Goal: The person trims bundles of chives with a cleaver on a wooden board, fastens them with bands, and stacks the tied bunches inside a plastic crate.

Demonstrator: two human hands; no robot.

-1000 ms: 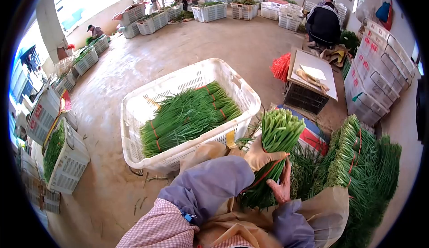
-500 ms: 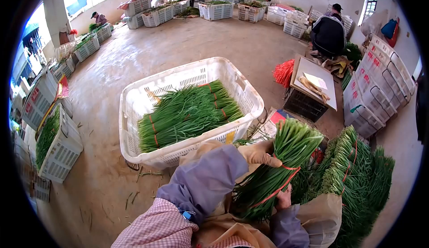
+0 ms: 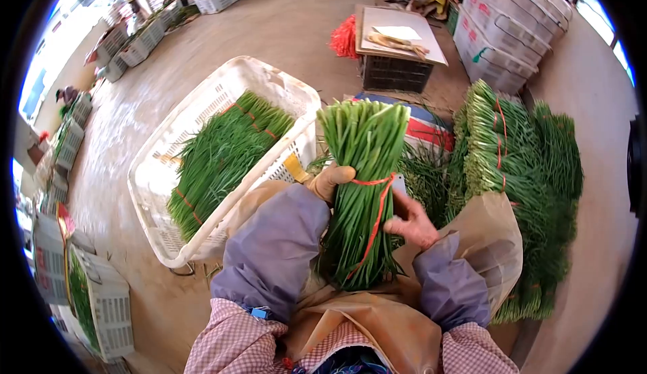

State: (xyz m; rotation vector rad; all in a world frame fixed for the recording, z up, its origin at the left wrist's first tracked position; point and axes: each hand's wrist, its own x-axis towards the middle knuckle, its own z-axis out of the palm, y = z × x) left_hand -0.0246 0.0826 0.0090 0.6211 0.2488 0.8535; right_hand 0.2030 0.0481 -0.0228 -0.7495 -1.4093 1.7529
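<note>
A thick bundle of garlic chives (image 3: 360,151) stands upright before my chest, cut ends up, with a red tie (image 3: 379,220) around its middle and a loop slanting down its front. My left hand (image 3: 329,182), in a tan glove, grips the bundle's left side at the tie. On the other side my bare right hand (image 3: 412,223) is closed against the bundle, thumb in front and fingers partly hidden. A small pale flat piece (image 3: 399,184) shows beside its fingers; I cannot tell what it is. To the left, a white plastic crate (image 3: 151,222) holds tied chives (image 3: 226,155).
More chive bundles (image 3: 515,151) are stacked at my right. Ahead, a board (image 3: 387,18) lies on a dark crate (image 3: 397,74), beside red ties (image 3: 344,38). White crates (image 3: 502,30) are stacked at the back right. Other crates line the left, and people work farther back.
My view has turned right and down. The bundle has gone from tilted to nearly upright in front of me. My right hand has moved up along its side, near the tie.
</note>
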